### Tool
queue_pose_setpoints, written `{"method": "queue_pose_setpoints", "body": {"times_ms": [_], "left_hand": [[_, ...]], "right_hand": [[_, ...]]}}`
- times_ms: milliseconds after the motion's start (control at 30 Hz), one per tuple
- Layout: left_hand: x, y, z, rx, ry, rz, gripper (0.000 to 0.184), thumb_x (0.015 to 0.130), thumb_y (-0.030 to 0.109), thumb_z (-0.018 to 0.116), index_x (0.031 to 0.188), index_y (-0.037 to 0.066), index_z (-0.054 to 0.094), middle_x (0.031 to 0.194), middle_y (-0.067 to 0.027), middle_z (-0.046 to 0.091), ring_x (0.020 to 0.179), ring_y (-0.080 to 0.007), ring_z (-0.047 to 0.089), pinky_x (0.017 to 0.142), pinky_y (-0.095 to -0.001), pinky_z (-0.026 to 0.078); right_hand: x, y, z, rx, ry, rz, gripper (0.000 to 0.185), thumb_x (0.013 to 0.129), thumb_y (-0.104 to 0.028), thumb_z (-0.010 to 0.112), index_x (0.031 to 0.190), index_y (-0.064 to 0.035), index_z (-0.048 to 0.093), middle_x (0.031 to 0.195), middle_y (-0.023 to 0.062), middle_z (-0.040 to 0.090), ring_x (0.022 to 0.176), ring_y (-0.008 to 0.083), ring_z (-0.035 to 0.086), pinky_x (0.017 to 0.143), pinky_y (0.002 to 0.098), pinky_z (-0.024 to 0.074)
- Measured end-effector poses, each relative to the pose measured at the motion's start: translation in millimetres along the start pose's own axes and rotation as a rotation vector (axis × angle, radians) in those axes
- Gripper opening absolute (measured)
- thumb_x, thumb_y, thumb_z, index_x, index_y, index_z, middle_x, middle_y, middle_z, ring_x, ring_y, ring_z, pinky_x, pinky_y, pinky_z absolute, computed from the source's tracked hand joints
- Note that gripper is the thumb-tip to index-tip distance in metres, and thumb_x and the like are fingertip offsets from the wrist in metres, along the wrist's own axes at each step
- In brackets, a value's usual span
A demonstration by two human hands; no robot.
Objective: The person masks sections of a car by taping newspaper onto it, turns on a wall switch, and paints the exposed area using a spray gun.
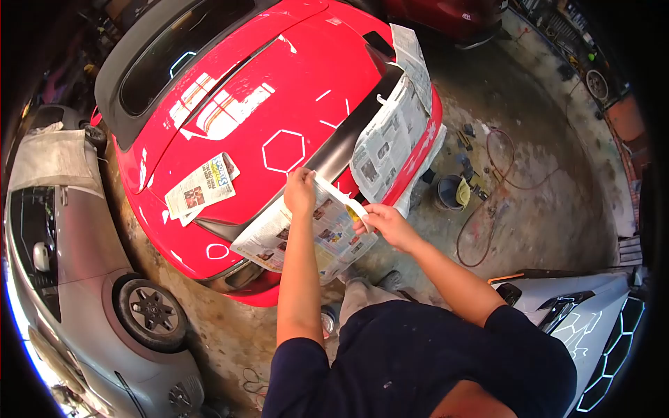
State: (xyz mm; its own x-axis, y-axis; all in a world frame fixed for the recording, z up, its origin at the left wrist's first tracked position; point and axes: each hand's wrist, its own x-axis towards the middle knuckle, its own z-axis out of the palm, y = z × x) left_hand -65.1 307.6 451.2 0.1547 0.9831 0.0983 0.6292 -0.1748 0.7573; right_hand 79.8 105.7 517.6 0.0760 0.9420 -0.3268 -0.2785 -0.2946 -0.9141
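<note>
My left hand is closed, its fingers pinching the end of a pale strip of masking tape beside the dark trim of the red car. My right hand is wrapped round the roll of masking tape, and the strip runs taut between both hands. Below them hangs a newspaper sheet over the car's corner; part of it is hidden by my left forearm. More newspaper is taped along the bumper to the right. A folded newspaper lies on the red panel.
On the floor to the right stand a dark bucket with a yellow cloth and a looping hose. A silver car is parked on the left and a white car behind on the right. A can sits near my feet.
</note>
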Motion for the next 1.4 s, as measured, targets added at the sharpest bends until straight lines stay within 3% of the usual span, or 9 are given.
{"method": "queue_pose_setpoints", "body": {"times_ms": [233, 400, 533, 700, 767, 900, 1000, 1167, 1400], "left_hand": [[0, 4, 5, 0.17, 0.048, 0.066, 0.02, 0.088, 0.027, 0.069, 0.101, 0.012, 0.066, 0.102, -0.0103, 0.065, 0.088, -0.0347, 0.065, 0.076, -0.0448, 0.051], [2, 8, 4, 0.129, 0.159, -0.012, 0.06, 0.081, 0.03, 0.079, 0.128, 0.008, 0.048, 0.11, -0.0174, 0.06, 0.093, -0.0366, 0.065, 0.076, -0.0471, 0.052], [-3, 6, 17, 0.23, 0.204, 0.004, 0.052, 0.083, 0.032, 0.077, 0.122, 0.007, 0.052, 0.109, -0.018, 0.06, 0.095, -0.0388, 0.063, 0.079, -0.0484, 0.051], [-104, 16, 24, -0.176, 0.365, 0.262, 0.015, 0.093, 0.011, 0.065, 0.101, 0.001, 0.058, 0.093, -0.0112, 0.057, 0.077, -0.0242, 0.054, 0.075, -0.0352, 0.046], [-185, -16, 66, -0.352, 0.282, 0.168, 0.009, 0.093, 0.009, 0.063, 0.091, 0.001, 0.058, 0.085, -0.0074, 0.055, 0.073, -0.0192, 0.049, 0.07, -0.0317, 0.043], [-341, -137, 221, -1.0, -0.409, -1.077, 0.017, 0.093, 0.014, 0.062, 0.109, 0.008, 0.062, 0.101, -0.0031, 0.064, 0.094, -0.0144, 0.059, 0.08, -0.0297, 0.046], [-343, -157, 282, -1.285, -0.243, -1.273, 0.029, 0.089, 0.01, 0.062, 0.117, 0.012, 0.06, 0.11, -0.0019, 0.063, 0.104, -0.0161, 0.058, 0.088, -0.0345, 0.046], [-337, -217, 345, -1.731, -0.175, -1.113, 0.06, 0.102, 0.022, 0.052, 0.153, 0.006, 0.024, 0.159, -0.0118, 0.03, 0.148, -0.0287, 0.025, 0.124, -0.0466, 0.018], [-336, -211, 341, -1.64, -0.266, -1.021, 0.05, 0.095, 0.012, 0.061, 0.141, 0.002, 0.044, 0.141, -0.0067, 0.05, 0.13, -0.02, 0.045, 0.109, -0.0391, 0.035]], "right_hand": [[16, 46, -6, -0.126, 0.058, -0.05, 0.025, 0.101, -0.019, 0.052, 0.112, 0.0012, 0.061, 0.092, 0.0079, 0.07, 0.084, 0.0152, 0.067, 0.074, 0.0301, 0.052], [-61, 135, -56, -0.418, 0.131, 0.045, 0.023, 0.102, -0.021, 0.051, 0.103, -0.0005, 0.062, 0.08, 0.004, 0.066, 0.075, 0.0125, 0.062, 0.07, 0.0291, 0.0493], [-160, 236, -121, -0.395, 0.152, 0.332, 0.025, 0.103, -0.023, 0.05, 0.101, -0.0005, 0.06, 0.08, 0.0056, 0.066, 0.074, 0.0134, 0.062, 0.071, 0.0291, 0.0495], [-179, 292, -154, -0.448, 0.155, 0.383, 0.028, 0.103, -0.023, 0.046, 0.107, 0.0013, 0.059, 0.087, 0.0112, 0.07, 0.08, 0.0197, 0.067, 0.075, 0.0334, 0.0516], [-169, 293, -150, -0.442, 0.196, 0.392, 0.028, 0.102, -0.022, 0.046, 0.112, 0.0021, 0.058, 0.093, 0.0135, 0.071, 0.085, 0.0222, 0.068, 0.079, 0.035, 0.0519], [-153, 331, -163, -0.561, 0.185, 0.312, 0.031, 0.101, -0.018, 0.046, 0.121, 0.0036, 0.055, 0.101, 0.0158, 0.071, 0.093, 0.0255, 0.069, 0.083, 0.0373, 0.0519], [-128, 333, -157, -0.534, 0.195, 0.323, 0.03, 0.1, -0.016, 0.046, 0.121, 0.0037, 0.056, 0.098, 0.0145, 0.071, 0.091, 0.0253, 0.069, 0.082, 0.037, 0.0518], [-87, 363, -159, -0.414, 0.218, 0.392, 0.028, 0.1, -0.017, 0.048, 0.117, 0.0026, 0.059, 0.085, 0.01, 0.069, 0.078, 0.0184, 0.065, 0.075, 0.0325, 0.0513], [-58, 385, -152, -0.429, 0.335, 0.473, 0.026, 0.101, -0.025, 0.052, 0.102, -0.0002, 0.061, 0.066, 0.004, 0.06, 0.06, 0.0135, 0.056, 0.058, 0.0302, 0.0454]]}}
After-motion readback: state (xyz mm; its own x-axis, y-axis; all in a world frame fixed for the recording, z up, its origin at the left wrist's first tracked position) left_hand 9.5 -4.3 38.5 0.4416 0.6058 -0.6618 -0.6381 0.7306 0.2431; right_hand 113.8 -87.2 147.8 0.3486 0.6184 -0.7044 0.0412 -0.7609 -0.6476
